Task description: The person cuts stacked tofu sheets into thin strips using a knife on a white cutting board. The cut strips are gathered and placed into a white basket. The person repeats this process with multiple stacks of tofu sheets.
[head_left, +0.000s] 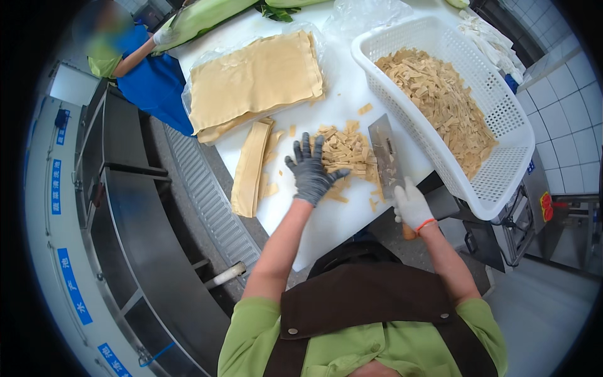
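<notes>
My left hand (311,172), in a dark grey glove, lies spread at the left side of a pile of cut tan tofu-skin-like strips (346,146). My right hand (411,205), in a white glove, grips the handle of a cleaver (385,151); the broad blade stands along the pile's right side. A folded length of the same tan sheet (249,172) rests left of my left hand. Beyond it, a thick stack of tan sheets (256,77) sits on clear plastic. At the right, a white perforated plastic basket (511,136) holds many cut strips (443,103).
The white work surface (311,235) ends in front of me. Across it, a co-worker's gloved hand (165,36) touches a large pale green gourd-like vegetable (207,19). Clear plastic (367,16) and a white cloth (492,42) lie at the far side. Steel sinks (155,264) stand left.
</notes>
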Demonstrator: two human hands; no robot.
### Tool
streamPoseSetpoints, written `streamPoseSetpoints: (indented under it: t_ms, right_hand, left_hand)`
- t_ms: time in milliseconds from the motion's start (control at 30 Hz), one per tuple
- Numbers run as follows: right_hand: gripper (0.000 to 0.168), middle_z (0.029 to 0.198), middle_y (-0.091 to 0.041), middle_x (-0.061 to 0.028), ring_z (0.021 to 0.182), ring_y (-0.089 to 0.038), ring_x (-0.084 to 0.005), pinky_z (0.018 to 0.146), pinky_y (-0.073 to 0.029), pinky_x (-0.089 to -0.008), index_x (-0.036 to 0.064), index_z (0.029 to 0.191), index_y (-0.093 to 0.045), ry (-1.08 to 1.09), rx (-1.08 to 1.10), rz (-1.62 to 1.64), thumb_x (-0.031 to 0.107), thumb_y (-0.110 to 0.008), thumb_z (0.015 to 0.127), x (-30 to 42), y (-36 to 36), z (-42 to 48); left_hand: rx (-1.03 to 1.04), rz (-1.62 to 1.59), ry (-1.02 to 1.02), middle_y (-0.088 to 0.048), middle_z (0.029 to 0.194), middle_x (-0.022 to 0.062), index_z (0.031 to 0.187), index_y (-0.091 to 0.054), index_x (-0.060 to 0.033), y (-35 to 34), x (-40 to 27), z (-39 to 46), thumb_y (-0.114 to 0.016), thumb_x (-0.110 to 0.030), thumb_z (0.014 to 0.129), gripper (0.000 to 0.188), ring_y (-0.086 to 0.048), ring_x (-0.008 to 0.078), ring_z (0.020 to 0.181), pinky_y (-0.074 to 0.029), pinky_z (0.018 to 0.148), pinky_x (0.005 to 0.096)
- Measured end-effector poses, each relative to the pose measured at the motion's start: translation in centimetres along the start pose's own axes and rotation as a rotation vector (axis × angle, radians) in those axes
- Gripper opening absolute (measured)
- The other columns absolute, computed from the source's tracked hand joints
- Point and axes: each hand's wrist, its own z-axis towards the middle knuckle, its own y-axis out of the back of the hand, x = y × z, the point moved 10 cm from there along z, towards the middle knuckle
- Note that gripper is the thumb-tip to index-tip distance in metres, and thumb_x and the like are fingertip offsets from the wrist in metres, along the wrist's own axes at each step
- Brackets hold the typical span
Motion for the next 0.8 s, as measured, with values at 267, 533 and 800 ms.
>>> streamPoseSetpoints:
  t_ms: [267, 533, 800]
  right_hand:
    - [0.033, 0.068, -0.048, -0.0051, 0.048, -0.046, -0.0138, 0.044, -0.045, -0.0316, 0.004, 0.107, -0.051, -0.106, 0.211, 0.402, 0.036, -0.046, 0.099, -1.3, -5.3, 2.3]
    - [0.03, 0.067, -0.051, -0.0042, 0.048, -0.047, -0.0138, 0.044, -0.046, -0.0323, 0.008, 0.102, -0.053, -0.057, 0.298, 0.433, 0.037, -0.048, 0.099, 2.8, -11.5, 2.2]
    - [0.027, 0.064, -0.052, -0.0048, 0.045, -0.049, -0.0136, 0.04, -0.042, -0.0315, 0.007, 0.096, -0.052, 0.188, 0.118, 0.491, 0.033, -0.047, 0.1, 12.9, 0.9, -1.5]
  left_hand:
    - [-0.008, -0.108, -0.115, -0.028, 0.154, 0.0131, 0.147, -0.037, -0.0214, -2.2, -1.9, 2.1, -0.074, -0.068, 0.064, 0.102, -0.025, 0.0354, 0.141, -0.006, 0.109, 0.0667]
    - [-0.263, -0.545, -0.019, -0.04, 0.14, 0.0122, 0.118, -0.067, -0.0082, 0.2, -1.0, 2.1, -0.088, -0.022, 0.066, 0.057, -0.041, 0.0272, 0.129, -0.038, 0.109, 0.0363]
    - [-0.52, -0.759, -0.359, -0.048, 0.135, 0.0152, 0.115, -0.068, -0.0095, 14.7, -13.9, 6.7, -0.086, -0.032, 0.065, 0.058, -0.044, 0.0322, 0.125, -0.038, 0.107, 0.0409]
